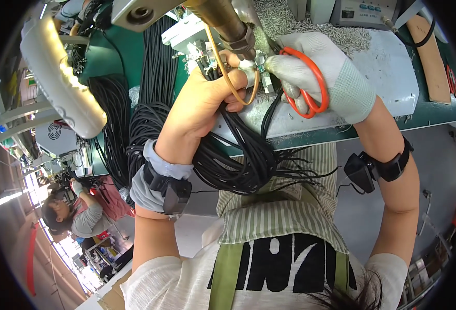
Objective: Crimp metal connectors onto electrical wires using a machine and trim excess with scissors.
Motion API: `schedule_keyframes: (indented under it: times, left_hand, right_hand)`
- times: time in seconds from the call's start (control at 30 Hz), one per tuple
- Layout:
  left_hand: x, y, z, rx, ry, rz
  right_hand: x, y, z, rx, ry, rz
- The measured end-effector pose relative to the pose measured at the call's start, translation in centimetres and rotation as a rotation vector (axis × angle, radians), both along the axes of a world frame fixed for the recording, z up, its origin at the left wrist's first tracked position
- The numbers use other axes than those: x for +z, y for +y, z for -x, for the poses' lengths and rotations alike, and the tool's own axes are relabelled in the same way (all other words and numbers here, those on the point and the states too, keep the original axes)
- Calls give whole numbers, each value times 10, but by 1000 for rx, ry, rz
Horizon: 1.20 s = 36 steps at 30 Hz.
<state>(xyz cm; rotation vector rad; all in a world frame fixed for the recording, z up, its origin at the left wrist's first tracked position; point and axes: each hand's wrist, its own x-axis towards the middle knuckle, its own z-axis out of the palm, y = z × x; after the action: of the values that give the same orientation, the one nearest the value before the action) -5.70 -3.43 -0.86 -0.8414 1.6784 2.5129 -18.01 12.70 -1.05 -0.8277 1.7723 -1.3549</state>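
Green counter (130,31), with black cables (243,173) hanging over its near edge; your left hand (212,95), far centre, its grip clamped on some; your right hand (331,63) closed round a red-handled tool (322,90); steady the cables, handles clear.

On the desk (132,57), most cables (158,62) lie left of the sheet (393,85); scraps (352,37) lie on its back part (a board (435,77) is just beside its right end).
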Motion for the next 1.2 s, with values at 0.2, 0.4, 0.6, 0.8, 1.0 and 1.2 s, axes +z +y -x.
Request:
schedule_keyframes:
  times: [0.2, 0.4, 0.6, 0.8, 1.0, 1.2]
  left_hand:
    - [10, -5, 6, -140, 28, 338]
    - [15, -2, 6, -153, 43, 454]
    - [16, -3, 7, -173, 18, 440]
    - [12, -4, 5, -168, 60, 397]
    - [13, -5, 5, -220, 60, 402]
    - [7, -1, -7, -113, 54, 256]
  right_hand:
    - [1, 1, -1, 22, -101, 50]
    - [-3, 1, 2, 49, 39, 104]
    - [-3, 0, 6, 131, 39, 84]
    - [-18, 0, 3, 79, -32, 172]
    - [-6, 1, 4, 68, -105, 65]
    - [2, 9, -3, 48, 135, 42]
